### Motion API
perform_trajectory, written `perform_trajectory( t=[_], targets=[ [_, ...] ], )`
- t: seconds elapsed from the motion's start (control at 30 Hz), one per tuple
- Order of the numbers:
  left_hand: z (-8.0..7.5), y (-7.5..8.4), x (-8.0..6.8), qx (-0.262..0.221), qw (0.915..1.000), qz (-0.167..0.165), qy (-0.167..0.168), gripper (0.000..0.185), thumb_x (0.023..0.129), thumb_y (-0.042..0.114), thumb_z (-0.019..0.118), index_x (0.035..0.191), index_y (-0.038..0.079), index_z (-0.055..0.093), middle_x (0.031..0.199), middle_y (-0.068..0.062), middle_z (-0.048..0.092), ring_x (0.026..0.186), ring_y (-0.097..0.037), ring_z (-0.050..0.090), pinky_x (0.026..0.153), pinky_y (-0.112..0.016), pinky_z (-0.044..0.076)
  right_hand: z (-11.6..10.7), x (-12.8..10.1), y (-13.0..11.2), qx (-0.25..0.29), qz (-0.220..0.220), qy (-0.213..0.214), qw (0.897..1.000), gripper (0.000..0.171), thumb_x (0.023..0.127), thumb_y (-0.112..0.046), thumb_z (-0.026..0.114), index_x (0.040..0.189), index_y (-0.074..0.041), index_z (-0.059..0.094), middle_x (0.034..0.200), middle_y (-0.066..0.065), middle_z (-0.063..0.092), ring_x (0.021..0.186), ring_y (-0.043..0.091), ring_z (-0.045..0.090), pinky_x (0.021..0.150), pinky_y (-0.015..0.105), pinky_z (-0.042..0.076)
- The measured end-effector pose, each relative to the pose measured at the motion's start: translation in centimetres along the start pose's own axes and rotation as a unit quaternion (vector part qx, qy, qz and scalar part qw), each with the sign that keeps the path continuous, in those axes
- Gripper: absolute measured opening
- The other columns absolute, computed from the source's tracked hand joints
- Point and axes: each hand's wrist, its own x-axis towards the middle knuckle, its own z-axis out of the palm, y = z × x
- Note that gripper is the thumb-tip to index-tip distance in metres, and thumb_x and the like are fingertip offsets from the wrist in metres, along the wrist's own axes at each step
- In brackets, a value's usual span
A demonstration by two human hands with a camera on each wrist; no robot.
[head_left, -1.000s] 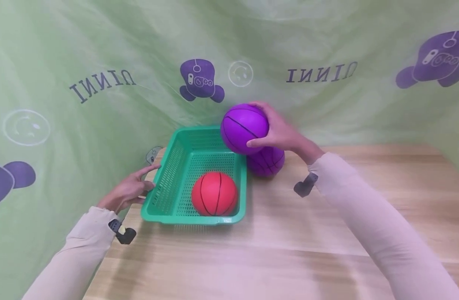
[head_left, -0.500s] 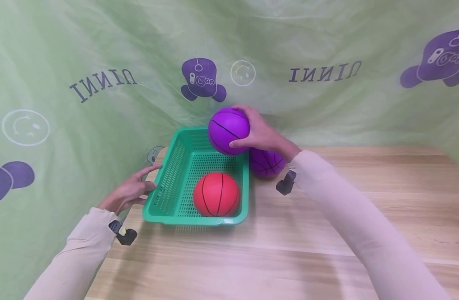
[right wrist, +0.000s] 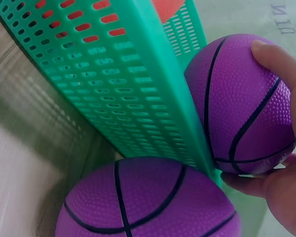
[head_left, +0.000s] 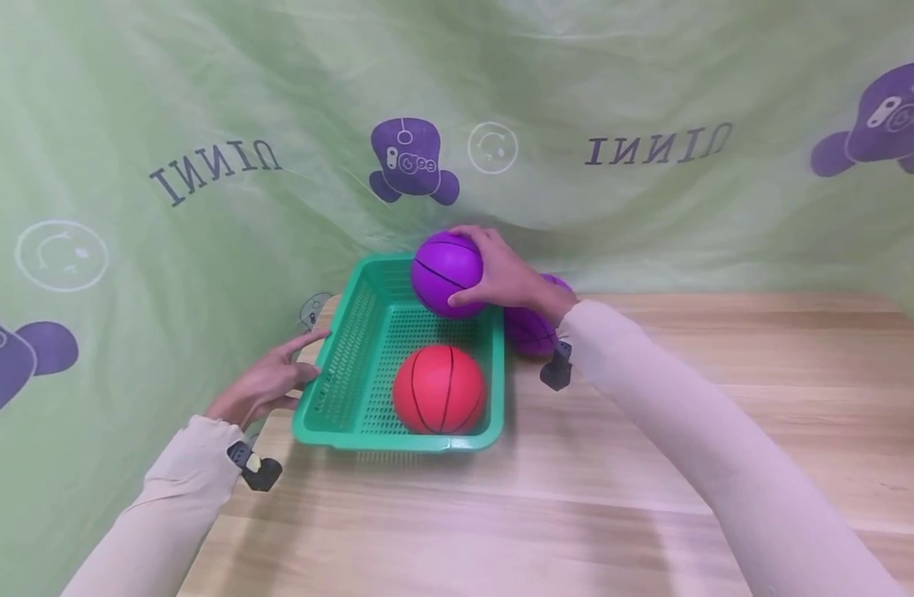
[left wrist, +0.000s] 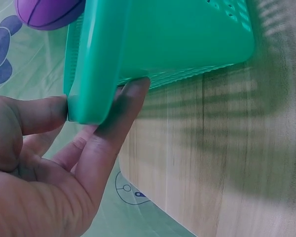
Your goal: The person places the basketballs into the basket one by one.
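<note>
Purple ball (head_left: 445,274), right hand (head_left: 505,278) gripping, over basket (head_left: 337,390)

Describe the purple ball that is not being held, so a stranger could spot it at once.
Find the green basket on the wooden table. Just outside its far right corner sits a purple ball on the table. Its twin is gripped over the basket by the right hand; the red ball lies inside.

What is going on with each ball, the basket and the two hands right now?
Held purple ball: gripped, over the basket's far end.
Second purple ball: on table, outside basket.
Red ball: inside basket.
Green basket: upright.
Right hand: gripping ball.
Left hand: fingers touching basket's rim.
</note>
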Motion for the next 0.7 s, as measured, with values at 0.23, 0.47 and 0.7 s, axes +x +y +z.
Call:
perform_trajectory(
  t=[0.23,0.47,0.7],
  targets=[
    [0.1,0.2,0.2,0.019,0.9997,-0.007,0.013,0.074,0.101,-0.003,0.044,0.163,0.024,0.015,0.116,-0.024,0.059,0.093,-0.028,0.068,0.079,-0.048,0.059,1.2,0.9,-0.1,-0.027,0.040,-0.001,0.999,0.102,0.066,-0.031,0.095,0.151,-0.029,0.039,0.143,0.018,0.028,0.115,0.036,0.052,0.092,0.049,0.052],
    [0.1,0.2,0.2,0.010,0.9999,0.000,0.008,0.075,0.100,-0.004,0.044,0.163,0.022,0.014,0.117,-0.025,0.059,0.093,-0.030,0.068,0.078,-0.049,0.058,2.0,1.6,-0.2,-0.073,0.030,-0.020,0.997,0.102,0.062,-0.028,0.097,0.149,-0.028,0.044,0.140,0.017,0.030,0.113,0.037,0.052,0.090,0.049,0.052],
    [0.1,0.1,0.3,0.009,0.9999,-0.002,0.007,0.074,0.100,-0.005,0.043,0.163,0.022,0.014,0.116,-0.025,0.060,0.093,-0.029,0.068,0.078,-0.050,0.058,2.6,1.8,0.4,-0.095,0.028,-0.030,0.995,0.099,0.063,-0.029,0.096,0.149,-0.028,0.045,0.141,0.015,0.032,0.114,0.035,0.050,0.089,0.048,0.052]
  ],
)
